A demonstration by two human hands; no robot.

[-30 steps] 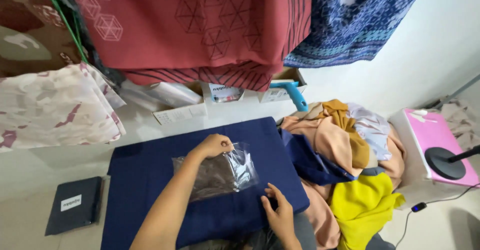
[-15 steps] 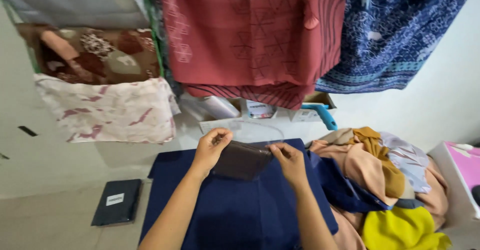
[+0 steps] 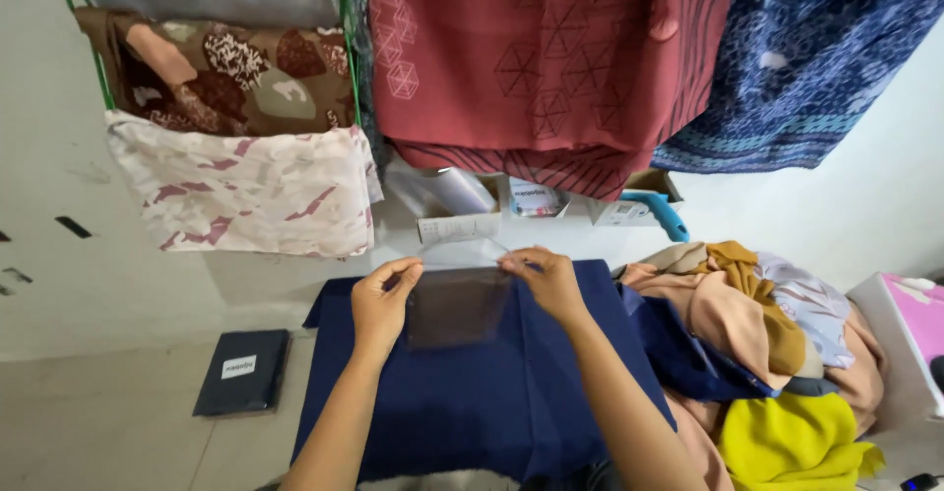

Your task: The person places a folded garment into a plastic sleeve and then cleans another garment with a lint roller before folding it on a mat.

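While both hands hold it up, the clear plastic bag (image 3: pixel 458 304) hangs flat between them over the far part of the navy cloth (image 3: pixel 472 403); it is see-through, glossy, roughly rectangular, looks dark brownish against the cloth behind, with a paler flap standing up along its top edge. Left hand (image 3: pixel 383 299) pinches the bag's upper left corner, thumb and fingers pressed together on the plastic. Right hand (image 3: pixel 546 277) pinches the upper right corner the same way, fingers closed on the edge. Bag looks empty, can't tell for sure.

Navy cloth lies spread flat, far edge near the wall, left edge dropping to pale floor (image 3: pixel 108 412). A black packet (image 3: pixel 243 371) with a white label lies on the floor left of the cloth, apart from it. Bare navy surface shows between the forearms and below the bag. Right edge of the cloth is crowded by a heap of clothes (image 3: pixel 757 353): peach, mustard, navy, yellow, a pale printed piece, touching the cloth. A pink-topped white box (image 3: pixel 910 339) sits beyond the heap, far right.

Against the wall behind the bag: small cardboard boxes (image 3: pixel 536 201) with packets, a roll of clear plastic (image 3: pixel 457 191), a blue tool handle (image 3: pixel 669 218). Above hang fabrics: maroon patterned cloth (image 3: pixel 551 58), blue printed cloth (image 3: pixel 816 58), brown floral cloth (image 3: pixel 221 73), pink-white cloth (image 3: pixel 246 191).
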